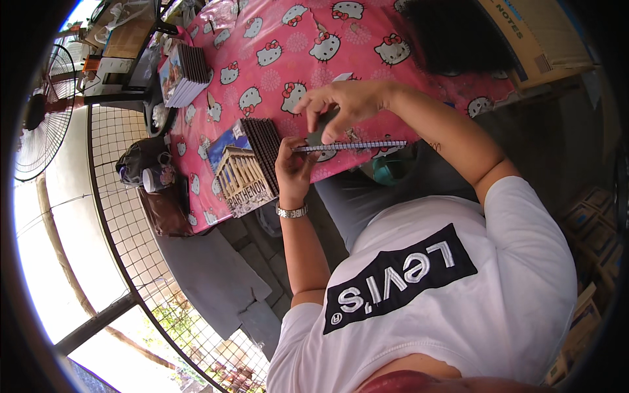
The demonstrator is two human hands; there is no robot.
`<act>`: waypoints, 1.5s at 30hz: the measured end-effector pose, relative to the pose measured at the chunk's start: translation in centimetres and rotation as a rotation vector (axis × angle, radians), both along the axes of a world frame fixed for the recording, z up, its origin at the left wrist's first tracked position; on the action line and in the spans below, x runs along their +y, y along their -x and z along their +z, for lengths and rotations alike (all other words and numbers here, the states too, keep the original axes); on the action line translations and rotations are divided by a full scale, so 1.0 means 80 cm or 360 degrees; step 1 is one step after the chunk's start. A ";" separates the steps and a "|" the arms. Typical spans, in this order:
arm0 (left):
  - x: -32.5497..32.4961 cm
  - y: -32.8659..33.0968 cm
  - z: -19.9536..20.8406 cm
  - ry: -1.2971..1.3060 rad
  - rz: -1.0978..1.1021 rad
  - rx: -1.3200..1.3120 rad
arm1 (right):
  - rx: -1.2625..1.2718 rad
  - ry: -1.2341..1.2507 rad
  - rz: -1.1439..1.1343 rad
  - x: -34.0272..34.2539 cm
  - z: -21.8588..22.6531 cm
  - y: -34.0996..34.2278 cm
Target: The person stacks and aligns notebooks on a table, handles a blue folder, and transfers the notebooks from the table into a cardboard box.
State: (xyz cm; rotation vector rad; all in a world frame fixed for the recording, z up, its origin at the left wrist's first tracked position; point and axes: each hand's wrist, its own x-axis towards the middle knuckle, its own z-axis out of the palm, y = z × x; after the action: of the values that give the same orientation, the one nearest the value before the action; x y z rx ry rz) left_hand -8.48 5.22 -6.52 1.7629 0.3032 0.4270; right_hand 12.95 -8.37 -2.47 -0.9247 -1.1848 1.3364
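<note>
— Just right of the stacked notebooks (239, 169), how is the left hand (295, 168) posed?
— Upright, its fingers clamped on the stack-side end of a spiral-bound notebook (373, 145).
— And the right hand (347, 106)?
— Farther from the stack, arched over that notebook, fingers bent, gripping a dark flat piece (320, 130).

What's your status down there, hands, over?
Left hand gripping spiral notebook. Right hand holding dark piece close by. Notebook stack beside left hand, nothing visibly blocking.

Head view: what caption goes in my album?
Left hand holding a spiral notebook near a notebook stack on a pink cat-print tablecloth.
</note>
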 end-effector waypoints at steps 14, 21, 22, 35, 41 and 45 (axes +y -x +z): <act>-0.008 -0.002 0.008 0.0275 0.0012 -0.0050 | -0.0303 0.0034 0.0048 0.017 -0.004 0.002; -0.021 -0.005 0.007 0.0192 0.0306 -0.0036 | -0.1627 0.0134 -0.1122 -0.024 -0.099 -0.093; -0.027 -0.003 0.008 0.0184 0.0402 -0.0094 | -0.1657 -0.0082 -0.1516 -0.046 -0.113 -0.095; -0.070 0.000 -0.020 -0.0021 0.0797 -0.0432 | -0.1684 0.0259 -0.1520 -0.198 -0.101 0.054; -0.084 0.005 -0.028 -0.0307 0.0830 -0.0415 | -0.1523 -0.0483 -0.1292 -0.102 -0.025 0.113; -0.089 0.007 -0.020 -0.0340 0.0845 -0.0318 | -0.1583 -0.0485 -0.1210 -0.092 -0.027 0.116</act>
State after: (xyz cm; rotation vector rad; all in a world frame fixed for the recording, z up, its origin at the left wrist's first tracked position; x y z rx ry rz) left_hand -9.05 -1.92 -8.13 1.8161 0.6032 1.0414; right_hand 3.63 -15.77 -4.60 -1.6572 -1.4534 0.0202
